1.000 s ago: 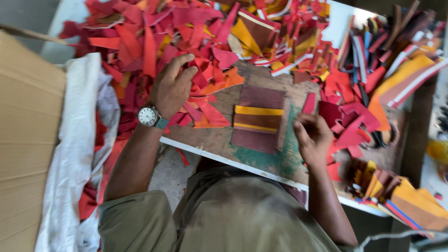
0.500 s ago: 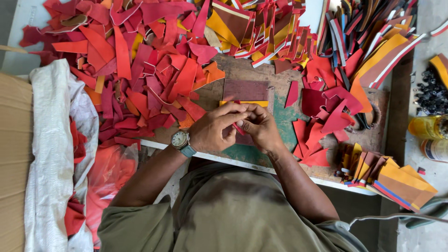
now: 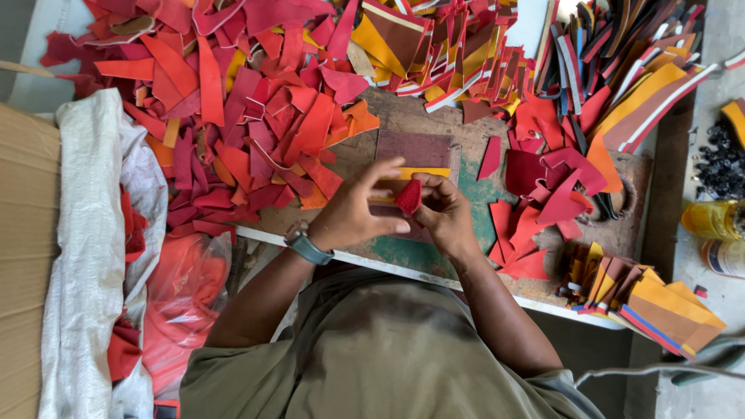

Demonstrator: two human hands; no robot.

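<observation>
Head cam: left hand [image 3: 353, 213] & right hand [image 3: 444, 213] both pinch a small red leather scrap [image 3: 407, 196] just above the surface [image 3: 419, 256]; looks light, floppy, prob best gripped by its edges.

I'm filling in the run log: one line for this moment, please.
hands: left hand and right hand pinch red scrap | below: maroon stack | left: scrap pile

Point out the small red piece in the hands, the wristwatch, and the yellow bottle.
small red piece [image 3: 407, 196], head view, on its middle, between both hands.
wristwatch [image 3: 304, 244], head view, on its band at the left wrist.
yellow bottle [image 3: 708, 219], head view, on its body, at the right edge.
</observation>
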